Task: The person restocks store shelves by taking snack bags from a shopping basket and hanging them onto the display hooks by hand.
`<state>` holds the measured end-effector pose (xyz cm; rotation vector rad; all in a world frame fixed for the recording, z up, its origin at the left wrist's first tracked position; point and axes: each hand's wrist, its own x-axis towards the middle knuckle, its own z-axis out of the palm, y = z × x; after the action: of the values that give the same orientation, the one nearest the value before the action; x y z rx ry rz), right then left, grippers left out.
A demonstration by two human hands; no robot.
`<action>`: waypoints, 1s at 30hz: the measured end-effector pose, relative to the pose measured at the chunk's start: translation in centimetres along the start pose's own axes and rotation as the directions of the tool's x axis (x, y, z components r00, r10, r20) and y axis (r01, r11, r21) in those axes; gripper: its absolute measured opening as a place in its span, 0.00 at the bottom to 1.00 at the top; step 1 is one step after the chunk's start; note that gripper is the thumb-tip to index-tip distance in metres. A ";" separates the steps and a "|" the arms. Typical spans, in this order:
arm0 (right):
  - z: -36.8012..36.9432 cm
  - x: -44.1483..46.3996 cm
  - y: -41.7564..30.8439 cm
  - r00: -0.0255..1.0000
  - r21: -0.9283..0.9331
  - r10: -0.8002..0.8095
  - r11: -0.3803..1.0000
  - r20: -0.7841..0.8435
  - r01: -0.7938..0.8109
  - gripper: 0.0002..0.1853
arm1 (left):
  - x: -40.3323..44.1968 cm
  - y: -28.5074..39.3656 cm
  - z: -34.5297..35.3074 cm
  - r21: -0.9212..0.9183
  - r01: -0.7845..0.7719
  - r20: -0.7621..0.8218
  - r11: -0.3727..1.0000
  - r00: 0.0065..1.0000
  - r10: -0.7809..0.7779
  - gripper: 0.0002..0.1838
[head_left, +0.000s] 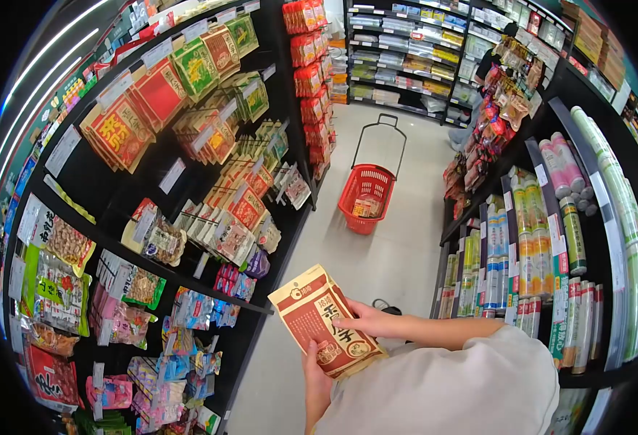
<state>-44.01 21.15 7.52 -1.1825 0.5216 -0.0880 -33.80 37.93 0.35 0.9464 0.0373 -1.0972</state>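
Observation:
A red and tan paper packet (322, 319) with printed characters is held in front of the body, its broad face turned up to the camera. My left hand (317, 368) grips its lower left edge, the thumb lying on the front. At the packet's right edge, my right hand (366, 319) is closed on it; the fingers behind the packet are hidden. Beyond the hands, a red shopping basket (367, 190) with a raised black handle stands on the floor, with a few packets inside.
Shelves of hanging snack packets (119, 130) line the left side. Rolls in plastic wrap (532, 232) fill the right shelf. A person in dark top (484, 69) is partly hidden behind hanging goods at the upper right. Pale floor (413, 246) runs between the shelves.

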 end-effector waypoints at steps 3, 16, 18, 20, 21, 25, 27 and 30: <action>-1.3 0.4 -0.3 0.998 -0.044 0.051 0.998 0.022 -0.050 0.39 | 0.7 -0.4 0.4 -0.055 0.018 -0.026 0.998 0.999 -0.019 0.24; -23.6 6.3 -4.9 0.996 0.016 0.091 0.996 0.015 -0.091 0.35 | 15.4 -8.3 16.8 -0.230 0.030 -0.146 0.973 0.987 -0.065 0.23; -26.1 7.5 -6.3 0.994 0.054 0.108 0.993 0.024 -0.110 0.35 | 16.8 -8.6 19.0 -0.222 -0.012 -0.151 0.975 0.988 -0.022 0.23; -27.0 8.4 -7.7 0.992 0.147 0.118 0.981 0.043 -0.123 0.34 | 17.5 -7.8 21.6 -0.198 -0.053 -0.147 0.979 0.989 0.024 0.22; -27.3 8.8 -8.1 0.989 0.183 0.132 0.973 0.066 -0.142 0.33 | 18.2 -7.8 21.7 -0.192 -0.056 -0.136 0.980 0.990 0.030 0.22; -28.3 11.5 -6.8 0.958 0.238 0.238 0.933 0.158 -0.271 0.32 | 19.2 -8.3 21.3 -0.187 -0.141 -0.223 0.972 0.970 0.098 0.24; -29.9 13.1 -3.2 0.927 0.241 0.318 0.901 0.197 -0.360 0.29 | 20.0 -8.9 20.2 -0.180 -0.166 -0.251 0.970 0.961 0.118 0.26; -28.4 13.4 -4.5 0.943 0.229 0.259 0.925 0.208 -0.304 0.28 | 20.1 -8.1 20.0 -0.228 -0.173 -0.245 0.958 0.963 0.115 0.31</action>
<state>-43.59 -9.51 -0.84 -0.8402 0.5045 0.1906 -38.22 8.83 -1.53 0.8320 0.2851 -0.8211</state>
